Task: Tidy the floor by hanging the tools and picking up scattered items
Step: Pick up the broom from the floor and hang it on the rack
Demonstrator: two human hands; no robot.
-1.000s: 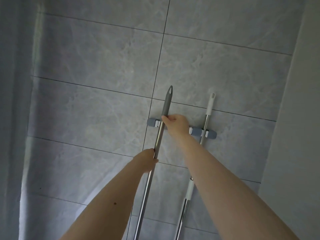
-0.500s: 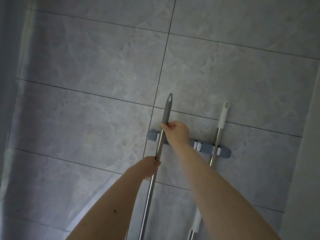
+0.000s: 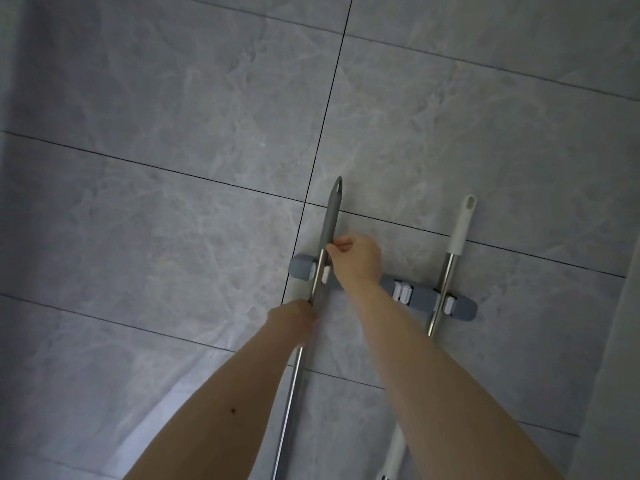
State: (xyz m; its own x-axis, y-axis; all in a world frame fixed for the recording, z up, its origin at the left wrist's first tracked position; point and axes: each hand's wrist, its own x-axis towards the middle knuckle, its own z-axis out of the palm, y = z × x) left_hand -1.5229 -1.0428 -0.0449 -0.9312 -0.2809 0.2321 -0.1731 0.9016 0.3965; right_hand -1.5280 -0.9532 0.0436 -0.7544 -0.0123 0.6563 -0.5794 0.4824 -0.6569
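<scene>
The long steel tool pole with a dark grey tapered cap [image 3: 331,216] stands against the grey tiled wall [image 3: 173,133], sitting in the leftmost white clip of the grey wall-mounted holder rail [image 3: 420,293]. The right hand [image 3: 356,259] pinches the pole just under its cap; the left hand [image 3: 293,315] grips the shaft lower down. Whether the clip has fully caught is hard to tell. To the right, a white-capped steel pole [image 3: 459,226] hangs clipped. Next: press home, then let go gently.
</scene>
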